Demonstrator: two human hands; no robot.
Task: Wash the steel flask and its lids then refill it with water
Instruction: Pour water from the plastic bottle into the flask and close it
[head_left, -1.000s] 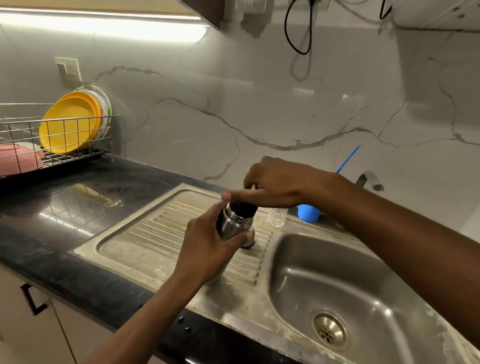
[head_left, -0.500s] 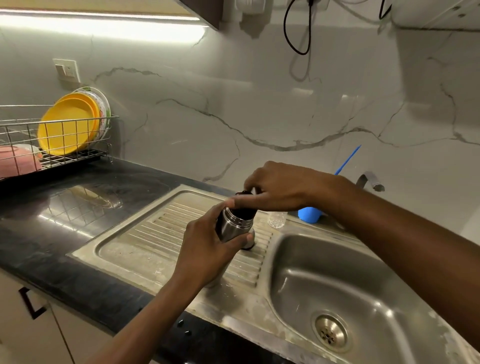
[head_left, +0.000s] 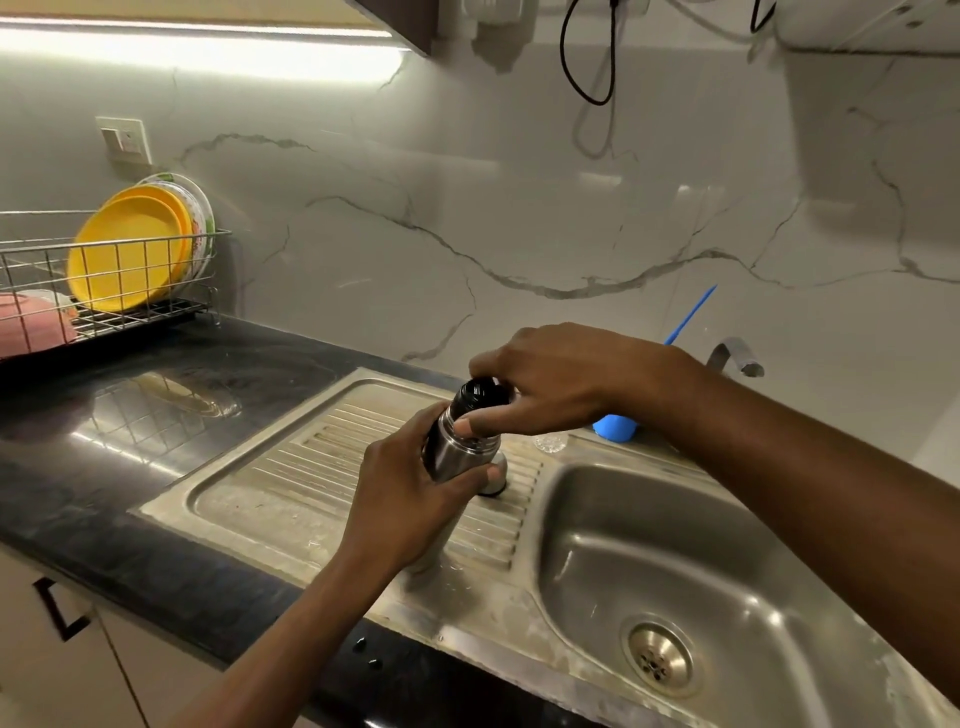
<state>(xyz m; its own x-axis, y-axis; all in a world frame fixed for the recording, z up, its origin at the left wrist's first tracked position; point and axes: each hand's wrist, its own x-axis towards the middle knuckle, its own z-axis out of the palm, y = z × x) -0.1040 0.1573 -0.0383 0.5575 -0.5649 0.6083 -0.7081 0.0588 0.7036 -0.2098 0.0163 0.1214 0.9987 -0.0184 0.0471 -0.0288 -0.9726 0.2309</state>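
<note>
We are gripping the flask (head_left: 457, 449) in the left hand (head_left: 410, 493) at the drainboard's (head_left: 291, 488) right edge and twisting its black lid (head_left: 480, 397) in the right hand (head_left: 550, 384), so washing and refilling are apparently remaining.

Wide-angle view lit by a strip light (head_left: 197, 52) at upper left, blown out to white. Glare pools on the black table (head_left: 156, 410), the sink (head_left: 753, 597) and the steel flask (head_left: 452, 460). Soft shadows darken the wall (head_left: 857, 156) at upper right. Straight lines bow near the frame edges, and fine detail is slightly soft.
</note>
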